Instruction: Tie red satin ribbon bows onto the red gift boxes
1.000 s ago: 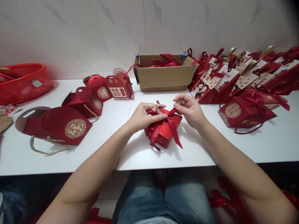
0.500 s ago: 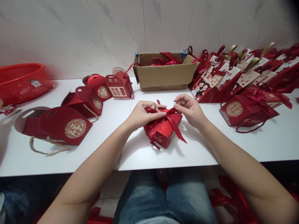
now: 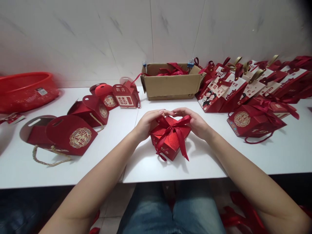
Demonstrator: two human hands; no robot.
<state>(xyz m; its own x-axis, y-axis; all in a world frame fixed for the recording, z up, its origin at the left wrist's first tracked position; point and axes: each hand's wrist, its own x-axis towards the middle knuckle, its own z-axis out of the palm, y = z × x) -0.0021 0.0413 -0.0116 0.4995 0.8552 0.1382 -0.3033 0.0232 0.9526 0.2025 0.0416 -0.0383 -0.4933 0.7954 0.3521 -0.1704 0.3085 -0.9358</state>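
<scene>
A small red gift box (image 3: 170, 141) with a tied red ribbon bow (image 3: 173, 126) stands on the white table (image 3: 209, 162) right before me. My left hand (image 3: 147, 123) cups the box's left side, fingers curled against its top edge. My right hand (image 3: 195, 121) wraps the right side the same way. The two ribbon tails hang down over the front of the box.
A cardboard box (image 3: 171, 85) of red ribbons stands behind. Finished ribboned gift boxes (image 3: 253, 87) crowd the right. Open red boxes with rope handles (image 3: 70, 135) lie on the left, and a red plastic basket (image 3: 25, 89) sits at far left. The table edge runs near my knees.
Both hands have let go of the ribbon ends and dropped onto the sides of the box. The bow now sits tied on top.
</scene>
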